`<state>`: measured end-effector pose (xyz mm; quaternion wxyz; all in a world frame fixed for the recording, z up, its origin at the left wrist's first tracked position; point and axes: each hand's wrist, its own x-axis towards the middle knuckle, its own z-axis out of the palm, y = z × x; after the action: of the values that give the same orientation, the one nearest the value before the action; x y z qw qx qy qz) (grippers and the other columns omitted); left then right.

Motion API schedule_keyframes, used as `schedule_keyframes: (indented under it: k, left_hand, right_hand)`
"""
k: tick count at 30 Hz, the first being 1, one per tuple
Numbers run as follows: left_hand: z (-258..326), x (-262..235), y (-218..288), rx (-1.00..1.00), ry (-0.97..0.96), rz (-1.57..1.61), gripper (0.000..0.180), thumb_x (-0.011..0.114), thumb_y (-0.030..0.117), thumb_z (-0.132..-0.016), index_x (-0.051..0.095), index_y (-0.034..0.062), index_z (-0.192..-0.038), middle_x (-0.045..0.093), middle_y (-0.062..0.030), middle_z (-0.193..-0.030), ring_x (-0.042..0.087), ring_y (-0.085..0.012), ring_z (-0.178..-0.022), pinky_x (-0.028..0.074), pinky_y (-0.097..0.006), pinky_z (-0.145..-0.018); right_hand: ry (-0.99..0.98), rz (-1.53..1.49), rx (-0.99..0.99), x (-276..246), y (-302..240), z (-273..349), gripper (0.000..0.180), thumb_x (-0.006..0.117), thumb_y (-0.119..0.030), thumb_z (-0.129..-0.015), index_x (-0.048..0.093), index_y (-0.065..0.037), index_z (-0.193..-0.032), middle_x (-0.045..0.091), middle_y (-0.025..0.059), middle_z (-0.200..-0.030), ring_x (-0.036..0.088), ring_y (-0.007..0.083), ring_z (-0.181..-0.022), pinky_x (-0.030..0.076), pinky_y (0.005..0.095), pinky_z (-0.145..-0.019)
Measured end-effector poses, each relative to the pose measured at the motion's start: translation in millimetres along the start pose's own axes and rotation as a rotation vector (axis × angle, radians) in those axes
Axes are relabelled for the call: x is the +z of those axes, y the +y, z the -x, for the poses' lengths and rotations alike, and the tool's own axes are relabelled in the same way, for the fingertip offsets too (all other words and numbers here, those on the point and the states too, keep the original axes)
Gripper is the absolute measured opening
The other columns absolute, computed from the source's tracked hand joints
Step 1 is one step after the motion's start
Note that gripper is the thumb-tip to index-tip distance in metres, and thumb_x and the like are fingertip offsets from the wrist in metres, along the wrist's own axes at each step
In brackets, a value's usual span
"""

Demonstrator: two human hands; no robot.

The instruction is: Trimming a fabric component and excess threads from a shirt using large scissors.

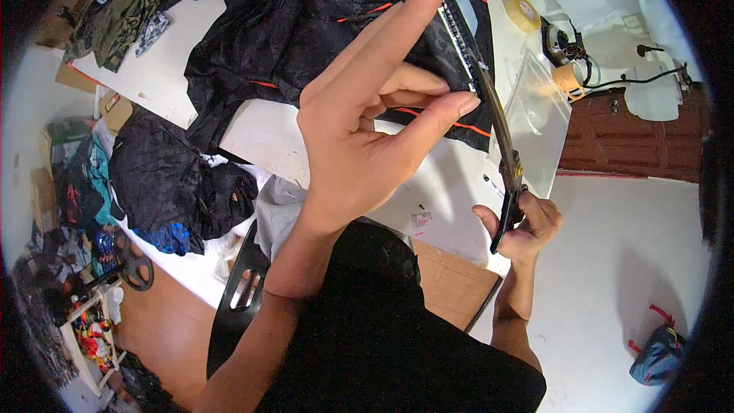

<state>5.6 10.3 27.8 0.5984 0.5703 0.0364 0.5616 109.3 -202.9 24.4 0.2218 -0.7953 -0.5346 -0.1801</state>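
My left hand (367, 122) is raised over the table, index finger stretched out, thumb and other fingers pinched together. Along its fingertips runs a narrow black strip with white marks (461, 46); its exact kind I cannot make out. A pale bluish piece (460, 4) shows behind the index fingertip. My right hand (529, 228) grips scissors (502, 134) by their black handles. Their blades point up beside the strip; whether they touch it is unclear. Beneath both lies a black garment with orange lines (367, 8), spread on the white table (451, 183).
A tape roll (522, 12), a device with cords (562, 44) and a second roll (568, 80) lie at the right edge, near a clear plastic sheet (535, 103). Dark clothes (176, 176) pile up at left. A black chair (241, 291) stands close by my left arm.
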Motion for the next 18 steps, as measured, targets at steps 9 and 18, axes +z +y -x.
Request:
schedule_keyframes:
  k: [9, 18]
  left_hand:
    - [1.7, -6.8, -4.2, 0.046, -0.142, 0.013, 0.074, 0.063, -0.021, -0.068, 0.031, -0.0098, -0.134, 0.049, -0.0216, -0.127, 0.064, -0.0171, -0.083, 0.055, -0.026, -0.073]
    - [1.5, -6.5, -5.8, 0.076, -0.181, 0.018, 0.075, 0.063, -0.023, -0.066, 0.031, -0.01, -0.133, 0.04, -0.0222, -0.135, 0.064, -0.0181, -0.084, 0.055, -0.027, -0.073]
  right_hand:
    - [-0.01, 0.002, -0.002, 1.3, -0.5, -1.7, 0.053, 0.087, -0.035, -0.054, 0.039, -0.012, -0.052, 0.04, -0.0011, -0.044, 0.041, 0.0157, -0.036, 0.03, 0.0253, -0.04]
    - [-0.002, 0.008, -0.005, 0.2, 3.9, 1.1, 0.052, 0.087, -0.035, -0.054, 0.041, -0.012, -0.053, 0.041, -0.0008, -0.044, 0.041, 0.0156, -0.036, 0.029, 0.0258, -0.041]
